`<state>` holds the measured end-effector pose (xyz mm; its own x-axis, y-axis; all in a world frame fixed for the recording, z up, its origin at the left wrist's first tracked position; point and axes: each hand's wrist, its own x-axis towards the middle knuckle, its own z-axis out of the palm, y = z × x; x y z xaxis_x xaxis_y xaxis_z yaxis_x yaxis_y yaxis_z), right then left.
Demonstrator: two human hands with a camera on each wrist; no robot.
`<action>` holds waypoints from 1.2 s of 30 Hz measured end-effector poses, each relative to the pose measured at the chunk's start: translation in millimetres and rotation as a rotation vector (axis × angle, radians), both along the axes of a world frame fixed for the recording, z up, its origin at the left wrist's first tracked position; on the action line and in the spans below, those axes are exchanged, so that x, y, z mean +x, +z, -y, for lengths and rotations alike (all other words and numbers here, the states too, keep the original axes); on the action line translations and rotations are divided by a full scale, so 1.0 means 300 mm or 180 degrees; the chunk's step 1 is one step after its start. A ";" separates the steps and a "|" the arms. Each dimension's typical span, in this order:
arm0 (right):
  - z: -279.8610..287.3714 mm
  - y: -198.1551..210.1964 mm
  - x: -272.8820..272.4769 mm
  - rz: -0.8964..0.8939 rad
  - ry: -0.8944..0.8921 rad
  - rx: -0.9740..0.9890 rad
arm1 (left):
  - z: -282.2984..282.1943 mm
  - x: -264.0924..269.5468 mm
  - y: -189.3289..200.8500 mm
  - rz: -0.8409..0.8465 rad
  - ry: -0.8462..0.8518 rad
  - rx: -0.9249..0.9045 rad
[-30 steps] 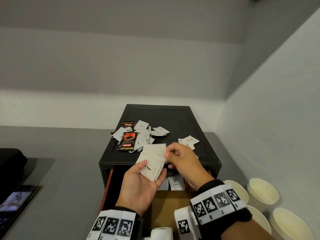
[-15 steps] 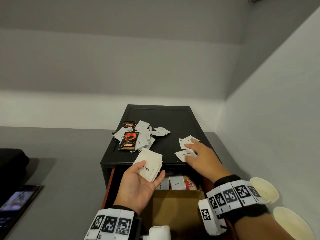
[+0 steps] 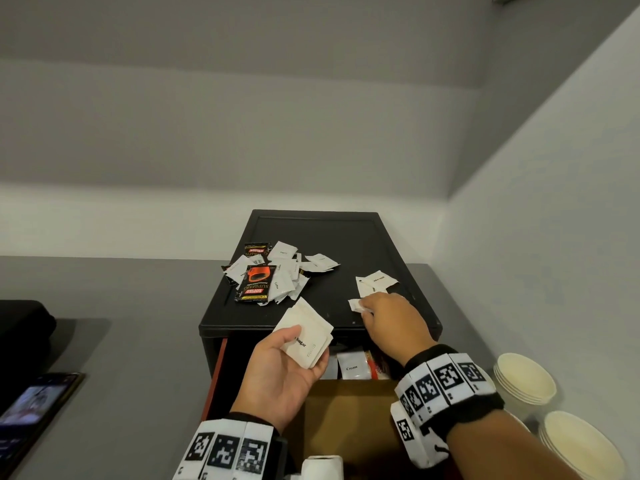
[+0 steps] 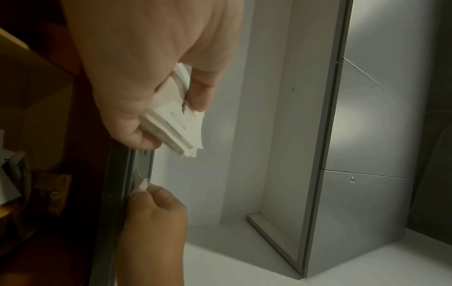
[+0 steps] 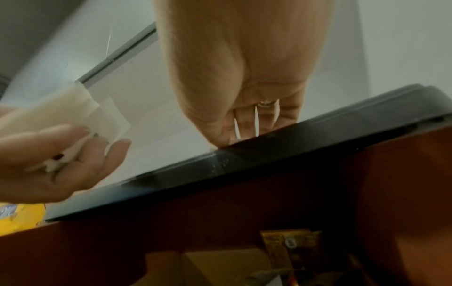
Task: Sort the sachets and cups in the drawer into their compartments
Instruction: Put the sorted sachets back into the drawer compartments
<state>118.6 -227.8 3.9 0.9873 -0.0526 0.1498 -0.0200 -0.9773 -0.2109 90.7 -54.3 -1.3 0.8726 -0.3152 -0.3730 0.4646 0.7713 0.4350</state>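
My left hand [image 3: 305, 350] hovers palm up over the open drawer [image 3: 216, 368] and grips a stack of white sugar sachets [image 3: 306, 336]. The left wrist view shows that stack [image 4: 186, 135] pinched between thumb and fingers. My right hand [image 3: 366, 308] lies on the black drawer unit's top [image 3: 346, 244] near its front right edge, fingers curled on a small white sachet [image 3: 355, 304]. Two more white sachets [image 3: 374, 284] lie just behind it. A pile of white and black-orange sachets [image 3: 273, 277] sits at the top's left.
Inside the drawer I see a cardboard divider [image 3: 346, 410], a Cream sachet [image 3: 351, 367] and red packets. Stacks of paper cups [image 3: 526, 379] stand on the grey counter at the right, by the wall. A phone [image 3: 31, 407] lies at the left.
My right hand left the stack in my left hand, reached to the loose sachets on the unit's right, and now draws one toward the front edge. The left hand stayed in place.
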 end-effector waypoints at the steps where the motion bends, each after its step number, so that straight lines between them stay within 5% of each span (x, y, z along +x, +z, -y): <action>1: -0.001 0.003 0.005 0.0082 -0.0056 -0.0094 | -0.001 0.001 -0.001 0.0006 0.0002 -0.0003; 7: -0.020 0.029 0.007 0.0427 -0.0107 0.0262 | -0.008 0.009 0.001 0.0058 0.0051 -0.0063; 12: -0.019 0.022 0.004 -0.0777 0.0040 -0.0029 | -0.005 0.004 0.009 0.0064 0.0018 -0.0091; 18: -0.029 0.028 0.004 -0.0324 0.0278 0.0060 | -0.007 0.003 0.007 0.0022 -0.0032 -0.0148; 22: -0.064 0.058 -0.009 0.0032 0.0310 0.0839 | 0.001 0.003 0.004 0.0048 -0.0095 -0.0064; 27: -0.138 0.111 -0.035 -0.0896 0.0887 0.1910 | -0.004 0.010 -0.007 0.0145 -0.0085 -0.0050; 32: -0.076 0.134 0.049 0.0141 -0.0021 0.1659 | -0.016 0.013 0.005 0.0090 0.0082 0.0058; 36: -0.022 0.105 0.141 -0.1069 -0.0744 0.1004 | -0.014 0.014 0.001 0.0032 0.0146 0.0160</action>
<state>161.0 -221.3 35.5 0.9348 -0.2690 -0.2321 -0.3474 -0.8285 -0.4393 94.9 -50.0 -0.9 0.8895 -0.2560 -0.3784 0.4246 0.7688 0.4782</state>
